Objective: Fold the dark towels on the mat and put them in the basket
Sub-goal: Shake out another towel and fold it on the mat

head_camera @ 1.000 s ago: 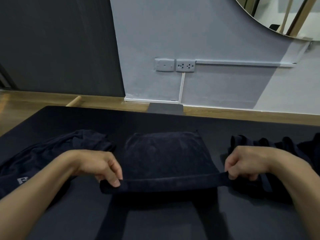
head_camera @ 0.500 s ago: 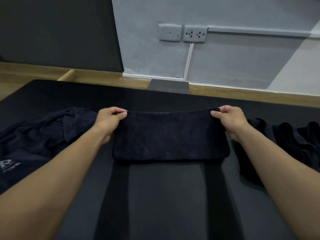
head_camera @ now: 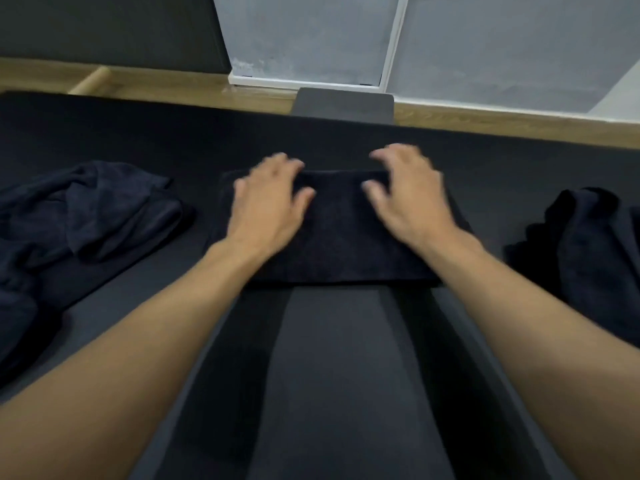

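- The left hand (head_camera: 268, 202) and right hand (head_camera: 410, 199), which pinched the towel's far corners half a second ago, have let go. Their fingers are now spread, holding nothing, and blurred.
- The folded towel (head_camera: 346, 240) lies flat on the mat (head_camera: 329, 375) beneath both palms.
- This fold looks finished. A crumpled towel (head_camera: 104, 206) left of the left hand and a dark heap (head_camera: 588, 244) right of the right hand remain. No basket shows.

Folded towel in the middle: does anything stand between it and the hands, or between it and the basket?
Nothing visible separates them: the left hand and right hand are over the folded towel, fingers spread; blur hides contact. The basket is out of view, so that path cannot be judged.
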Available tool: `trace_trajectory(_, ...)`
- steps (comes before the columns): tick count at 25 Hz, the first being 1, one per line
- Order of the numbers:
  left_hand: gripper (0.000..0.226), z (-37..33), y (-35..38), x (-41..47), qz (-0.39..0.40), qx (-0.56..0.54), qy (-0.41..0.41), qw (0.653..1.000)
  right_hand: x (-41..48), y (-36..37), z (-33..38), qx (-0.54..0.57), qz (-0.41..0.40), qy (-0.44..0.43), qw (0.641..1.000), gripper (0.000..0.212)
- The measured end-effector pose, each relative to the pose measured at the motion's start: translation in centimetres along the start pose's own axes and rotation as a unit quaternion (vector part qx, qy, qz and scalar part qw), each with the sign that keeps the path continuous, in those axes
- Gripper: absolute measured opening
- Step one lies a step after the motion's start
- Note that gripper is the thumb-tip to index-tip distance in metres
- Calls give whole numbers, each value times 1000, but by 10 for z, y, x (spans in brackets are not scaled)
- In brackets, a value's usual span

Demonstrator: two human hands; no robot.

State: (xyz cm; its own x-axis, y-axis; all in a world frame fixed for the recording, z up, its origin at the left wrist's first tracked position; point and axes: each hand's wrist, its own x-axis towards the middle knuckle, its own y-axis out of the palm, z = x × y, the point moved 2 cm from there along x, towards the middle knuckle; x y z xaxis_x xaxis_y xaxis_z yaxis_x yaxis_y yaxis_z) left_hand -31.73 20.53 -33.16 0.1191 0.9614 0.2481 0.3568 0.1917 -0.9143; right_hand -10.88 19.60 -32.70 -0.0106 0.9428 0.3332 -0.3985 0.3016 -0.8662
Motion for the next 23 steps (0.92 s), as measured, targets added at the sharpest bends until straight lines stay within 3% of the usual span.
trace_trajectory(1, 57, -9, 12, -12, 68, 28, 50, 996, -10, 14, 13, -28, 79, -47, 995, 51)
trace_trajectory(3, 70, 4, 23, -23, 136, 97, 81, 983, -19, 29, 14, -91, 189, -50, 977, 61)
trace_trajectory(6, 74, 51, 6, -14, 160, 103, -12, 982, -4, 14, -23, -114, 227, 24, 967, 68)
trace_trajectory(8, 74, 61, -10, -24, 126, 132, -54, 982, 0, 2, -40, -109, 247, 87, 959, 71)
trace_trajectory(10, 74, 40, -18, -53, 57, 154, 93, 982, -4, -8, -43, -99, 232, 119, 960, 72)
trace_trajectory(12, 60, 23, -20, -89, 36, 168, 287, 942, -9, -23, -38, -116, 209, 133, 962, 72)
trace_trajectory(14, 27, 22, -32, -92, 13, 200, 327, 923, -14, -40, -32, -143, 220, 155, 953, 68)
trace_trajectory(16, 10, 26, -49, -73, -4, 196, 195, 961, -23, -55, -21, -94, 269, 200, 937, 60)
trace_trajectory(18, 14, 32, -59, -66, 7, 52, -67, 996, -46, -60, -9, 58, 349, 266, 897, 47)
trace_trajectory(19, 20, 29, -60, -72, 14, -68, -182, 981, -59, -60, 0, 143, 372, 305, 865, 42)
trace_trajectory(21, 44, 13, -54, -93, 41, -280, -328, 901, -78, -56, 9, 267, 347, 365, 822, 44)
trace_trajectory(23, 69, -9, -50, -112, 109, -363, -360, 852, -95, -51, 14, 332, 289, 394, 807, 51)
